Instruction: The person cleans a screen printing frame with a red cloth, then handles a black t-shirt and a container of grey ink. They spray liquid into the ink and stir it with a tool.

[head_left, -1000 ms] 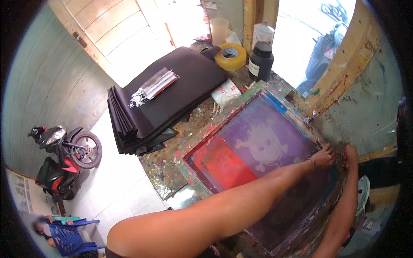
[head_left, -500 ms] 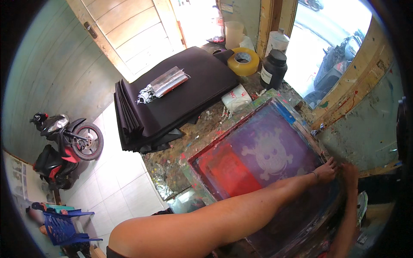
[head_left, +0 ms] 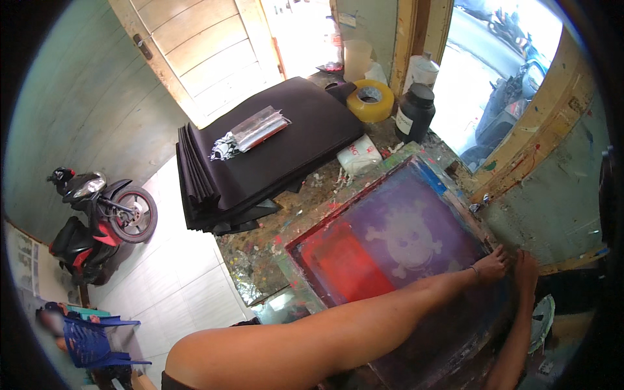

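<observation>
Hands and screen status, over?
Left hand, right hand by right edge of screen, grip unclear. Skull design visible. Left forearm covers part of screen.

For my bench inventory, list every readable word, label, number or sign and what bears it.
Black plastic bottle: white label, lettering not transcribed.
Small white pack: red letters, not transcribed.
Round yellow tape roll: core print too small.
Small white wall notice: too blurred.
Purple mesh screen: pale skull-and-crossbones, no readable words.
</observation>
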`<act>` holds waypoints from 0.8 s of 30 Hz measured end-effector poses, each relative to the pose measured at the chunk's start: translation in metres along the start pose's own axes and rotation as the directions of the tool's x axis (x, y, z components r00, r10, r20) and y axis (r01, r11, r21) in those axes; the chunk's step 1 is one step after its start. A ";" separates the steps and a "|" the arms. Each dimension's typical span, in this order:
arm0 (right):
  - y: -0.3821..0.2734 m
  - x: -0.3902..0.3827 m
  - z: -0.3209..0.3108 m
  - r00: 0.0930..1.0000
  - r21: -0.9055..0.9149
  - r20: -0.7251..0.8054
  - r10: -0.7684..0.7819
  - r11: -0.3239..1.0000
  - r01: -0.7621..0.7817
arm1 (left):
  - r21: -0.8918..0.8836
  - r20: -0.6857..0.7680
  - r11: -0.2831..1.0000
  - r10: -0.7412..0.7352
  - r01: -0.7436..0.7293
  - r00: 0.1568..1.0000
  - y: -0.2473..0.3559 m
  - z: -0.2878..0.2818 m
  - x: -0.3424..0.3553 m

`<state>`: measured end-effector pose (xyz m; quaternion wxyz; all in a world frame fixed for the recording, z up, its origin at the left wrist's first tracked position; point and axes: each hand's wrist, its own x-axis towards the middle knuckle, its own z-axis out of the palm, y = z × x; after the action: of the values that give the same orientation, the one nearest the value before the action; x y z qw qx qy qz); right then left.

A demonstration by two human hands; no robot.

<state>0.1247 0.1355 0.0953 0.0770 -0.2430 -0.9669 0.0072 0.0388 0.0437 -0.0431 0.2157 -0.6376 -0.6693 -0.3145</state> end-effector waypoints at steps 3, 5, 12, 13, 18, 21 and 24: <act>-0.008 -0.007 0.015 0.996 -0.079 -0.084 0.023 0.996 -0.030 | -0.047 0.030 0.998 -0.043 0.044 0.999 0.002 -0.006 -0.001; -0.021 -0.010 0.019 0.978 -0.075 -0.113 0.175 0.980 -0.184 | -0.040 0.055 0.997 -0.059 0.061 0.997 0.004 -0.011 -0.001; -0.045 -0.002 0.005 0.821 0.092 -0.034 0.571 0.819 -0.566 | -0.091 0.079 0.994 -0.061 0.068 0.995 0.003 -0.011 0.004; -0.042 -0.002 0.002 0.863 0.097 0.026 0.504 0.858 -0.504 | -0.110 0.065 0.991 -0.072 0.079 0.995 0.003 -0.010 0.004; -0.033 -0.008 -0.008 0.917 0.063 0.092 0.387 0.917 -0.393 | -0.066 0.172 0.996 -0.042 0.054 0.984 0.007 -0.016 0.001; -0.045 -0.011 -0.001 0.866 0.019 0.032 0.500 0.866 -0.500 | -0.047 0.230 0.997 -0.052 0.065 0.972 0.009 -0.026 -0.001; -0.061 -0.009 0.006 0.794 0.084 0.020 0.608 0.790 -0.607 | -0.115 0.252 0.989 -0.060 0.092 0.966 0.010 -0.041 0.002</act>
<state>0.1036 0.0777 0.0912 0.0848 -0.5371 -0.8361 0.0724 0.0442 0.0162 -0.0110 0.0773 -0.6581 -0.6939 -0.2820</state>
